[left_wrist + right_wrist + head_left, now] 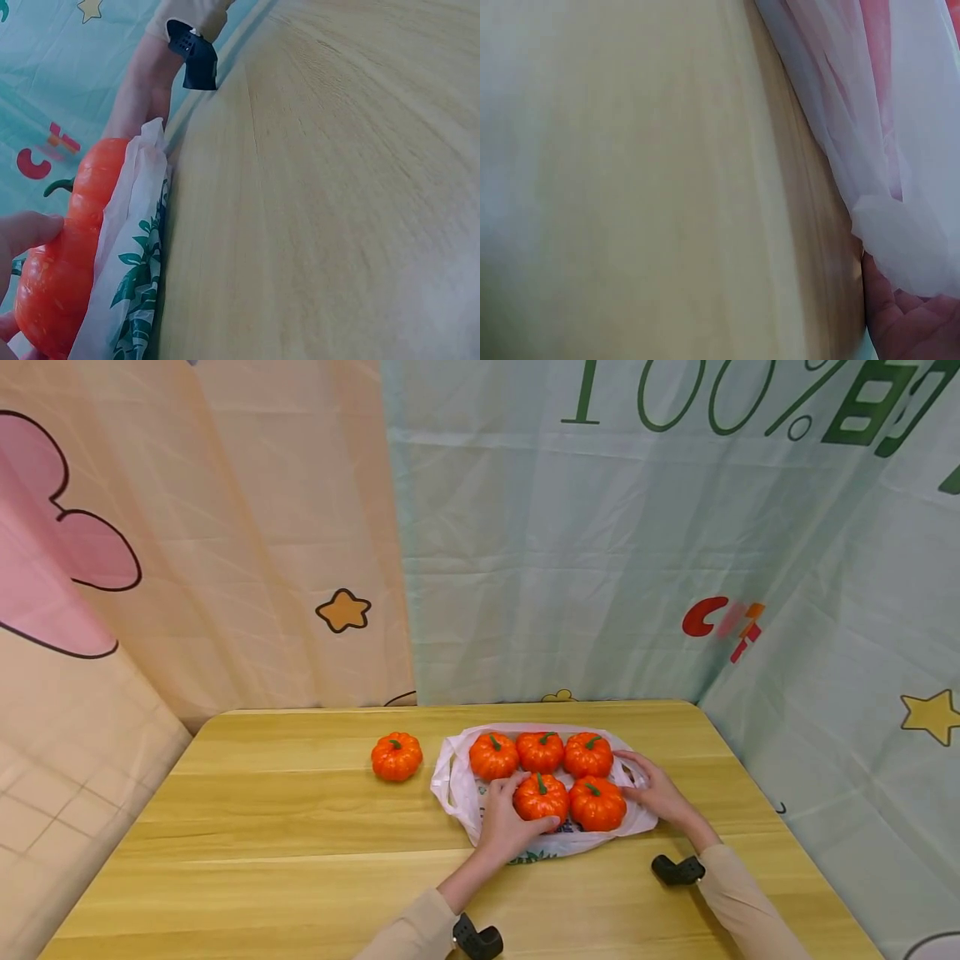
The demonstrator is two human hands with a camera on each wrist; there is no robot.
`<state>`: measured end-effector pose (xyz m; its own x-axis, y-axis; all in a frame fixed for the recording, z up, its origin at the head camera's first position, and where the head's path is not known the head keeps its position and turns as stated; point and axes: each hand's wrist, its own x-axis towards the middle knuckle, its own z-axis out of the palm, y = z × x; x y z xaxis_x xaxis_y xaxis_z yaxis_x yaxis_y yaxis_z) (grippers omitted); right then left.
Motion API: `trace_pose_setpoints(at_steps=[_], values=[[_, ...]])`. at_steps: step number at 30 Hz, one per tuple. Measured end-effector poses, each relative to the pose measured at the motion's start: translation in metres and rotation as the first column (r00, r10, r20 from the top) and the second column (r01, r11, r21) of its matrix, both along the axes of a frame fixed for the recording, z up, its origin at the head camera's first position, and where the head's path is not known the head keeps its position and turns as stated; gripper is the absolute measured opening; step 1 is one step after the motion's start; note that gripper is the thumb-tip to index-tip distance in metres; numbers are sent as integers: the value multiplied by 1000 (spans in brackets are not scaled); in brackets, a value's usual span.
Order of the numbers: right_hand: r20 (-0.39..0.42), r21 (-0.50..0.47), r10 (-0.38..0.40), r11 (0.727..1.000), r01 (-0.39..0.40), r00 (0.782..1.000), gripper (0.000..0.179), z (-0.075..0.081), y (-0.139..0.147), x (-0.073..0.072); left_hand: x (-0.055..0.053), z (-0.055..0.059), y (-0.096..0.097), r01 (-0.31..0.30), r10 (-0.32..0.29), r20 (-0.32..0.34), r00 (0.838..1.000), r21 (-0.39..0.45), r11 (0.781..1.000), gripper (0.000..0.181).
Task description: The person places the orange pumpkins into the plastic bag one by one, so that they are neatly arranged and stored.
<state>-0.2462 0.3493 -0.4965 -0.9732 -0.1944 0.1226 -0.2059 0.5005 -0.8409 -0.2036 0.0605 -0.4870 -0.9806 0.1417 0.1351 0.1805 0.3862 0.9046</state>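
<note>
In the head view my left hand [506,822] holds a small orange pumpkin [542,806], its fingers and thumb on opposite sides. That pumpkin is at the front left of an open white plastic bag [468,814]. The left wrist view shows the thumb on a pumpkin [56,277] beside the bag's leaf-printed side [131,277]. My right hand [663,793] grips the bag's right rim, close to the front right pumpkin [597,804]. In the right wrist view, bag film [904,247] partly covers the fingers of that hand [915,326].
Three more pumpkins sit along the back of the bag, among them the middle one [540,752]. One pumpkin [397,756] lies outside, left of the bag on the wooden table [300,827]. Printed curtains [525,568] hang behind the table.
</note>
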Motion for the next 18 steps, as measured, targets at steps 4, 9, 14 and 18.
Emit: trace_pose_setpoints(at_steps=[4, 9, 14, 18], values=[[-3, -2, 5, 1000, -5, 1000, 61, 1, 0, 0, 0, 0, 0, 0, 0, -1, 1000, 6, 1000, 71], [0, -10, 10, 1000, -10, 1000, 61, 1, 0, 0, -1, 0, 0, 6, -6, -3, 1000, 6, 1000, 70], [2, -12, 9, 1000, -9, 1000, 61, 0, 0, 0, -2, -2, -1, 7, -7, -2, 1000, 14, 1000, 69], [1, -14, 9, 1000, -9, 1000, 61, 0, 0, 0, -1, -2, -1, 13, -13, 0, 1000, 22, 1000, 69]])
